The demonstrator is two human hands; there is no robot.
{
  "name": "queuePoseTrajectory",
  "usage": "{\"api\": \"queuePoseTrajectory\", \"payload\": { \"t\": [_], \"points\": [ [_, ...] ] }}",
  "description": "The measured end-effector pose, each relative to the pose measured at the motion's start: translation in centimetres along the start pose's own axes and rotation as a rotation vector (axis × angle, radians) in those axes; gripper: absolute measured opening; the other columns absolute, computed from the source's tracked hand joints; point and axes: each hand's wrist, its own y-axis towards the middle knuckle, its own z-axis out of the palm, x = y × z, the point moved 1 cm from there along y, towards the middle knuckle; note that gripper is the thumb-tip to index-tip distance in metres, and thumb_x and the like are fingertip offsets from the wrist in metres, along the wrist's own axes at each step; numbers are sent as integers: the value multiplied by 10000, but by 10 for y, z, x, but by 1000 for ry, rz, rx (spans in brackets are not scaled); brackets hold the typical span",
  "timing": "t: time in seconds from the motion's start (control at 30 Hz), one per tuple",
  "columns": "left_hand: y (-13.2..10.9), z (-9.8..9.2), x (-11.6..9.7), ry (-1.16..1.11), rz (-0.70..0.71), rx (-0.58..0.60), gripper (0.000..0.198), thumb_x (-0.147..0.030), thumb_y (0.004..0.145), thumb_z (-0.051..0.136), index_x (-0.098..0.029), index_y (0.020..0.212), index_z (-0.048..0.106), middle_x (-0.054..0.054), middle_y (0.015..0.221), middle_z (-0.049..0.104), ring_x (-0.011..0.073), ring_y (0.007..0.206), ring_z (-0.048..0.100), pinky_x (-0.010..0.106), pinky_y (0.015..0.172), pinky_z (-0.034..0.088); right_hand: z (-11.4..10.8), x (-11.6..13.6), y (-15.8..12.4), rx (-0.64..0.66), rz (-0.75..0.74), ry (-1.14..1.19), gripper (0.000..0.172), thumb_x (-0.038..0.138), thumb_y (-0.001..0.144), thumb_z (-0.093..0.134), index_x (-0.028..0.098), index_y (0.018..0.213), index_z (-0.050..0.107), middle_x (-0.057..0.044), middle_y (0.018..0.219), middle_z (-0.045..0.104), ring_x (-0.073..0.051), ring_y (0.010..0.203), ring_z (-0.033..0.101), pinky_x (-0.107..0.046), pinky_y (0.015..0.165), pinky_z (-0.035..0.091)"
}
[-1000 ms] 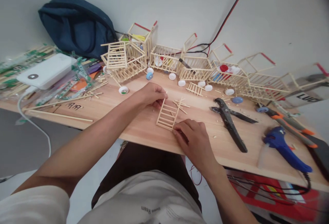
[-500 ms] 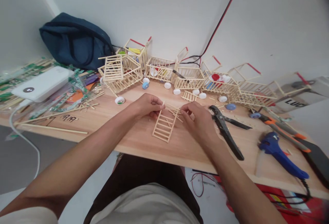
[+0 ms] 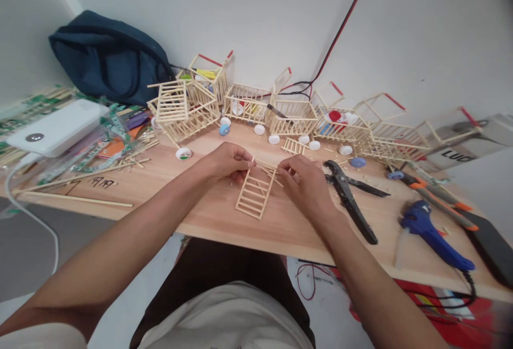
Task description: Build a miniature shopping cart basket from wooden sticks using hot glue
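Between my hands is a small ladder-like frame of thin wooden sticks (image 3: 255,195), its lower end toward the table's front edge. My left hand (image 3: 232,162) pinches the top of its left rail between thumb and fingers. At the upper right corner, the fingers of my right hand (image 3: 298,177) are closed by the other rail; whether they grip the frame or a loose stick there is too small to tell. Several loose sticks (image 3: 264,166) lie just behind the frame. A second small stick grid (image 3: 294,146) rests farther back.
Several stick-built carts (image 3: 294,119) with bottle-cap wheels line the wall. Black cutters (image 3: 352,204), a blue glue gun (image 3: 435,234) and orange-handled pliers (image 3: 444,202) lie on the right. On the left are a white power bank (image 3: 60,127), a blue bag (image 3: 110,57) and packaged sticks.
The whole view has shifted slightly. Both hands stay at the top of the stick frame, with hardly any movement relative to it.
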Motion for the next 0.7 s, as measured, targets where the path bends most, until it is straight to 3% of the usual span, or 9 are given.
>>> {"api": "queuePoseTrajectory", "payload": {
  "t": [0.7],
  "points": [
    [0, 0, -1, 29, 15, 14, 81, -129, 757, 720, -100, 735, 648, -11, 567, 621, 59, 393, 523, 165, 392, 407, 1, 1, 1, 5, -15, -20, 141, 237, 912, 506, 193, 839, 619, -28, 835, 642, -183, 798, 568, -333, 744, 284]
  ]
}}
